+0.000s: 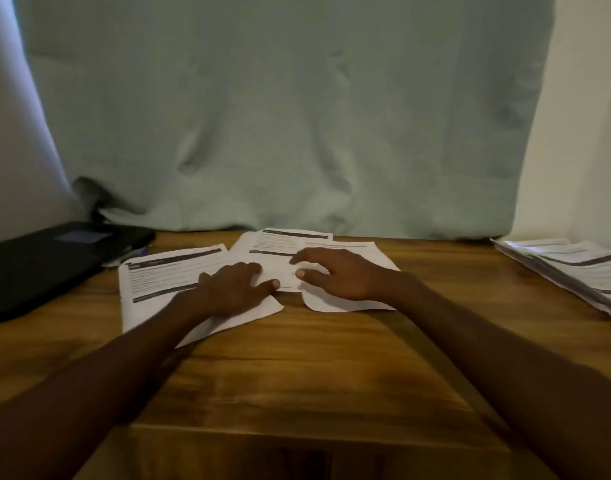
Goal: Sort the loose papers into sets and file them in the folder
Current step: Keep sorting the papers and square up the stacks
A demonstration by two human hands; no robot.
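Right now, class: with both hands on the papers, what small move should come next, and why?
Probably gather the spread sheets into one squared pile: both the left hand and the right hand rest on them, they overlap askew, and the black folder lies closed at left.

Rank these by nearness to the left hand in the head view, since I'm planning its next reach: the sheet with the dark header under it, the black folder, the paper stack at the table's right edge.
1. The sheet with the dark header: directly under the left hand.
2. The black folder: at the table's far left.
3. The paper stack: at the right edge, beyond the right hand.
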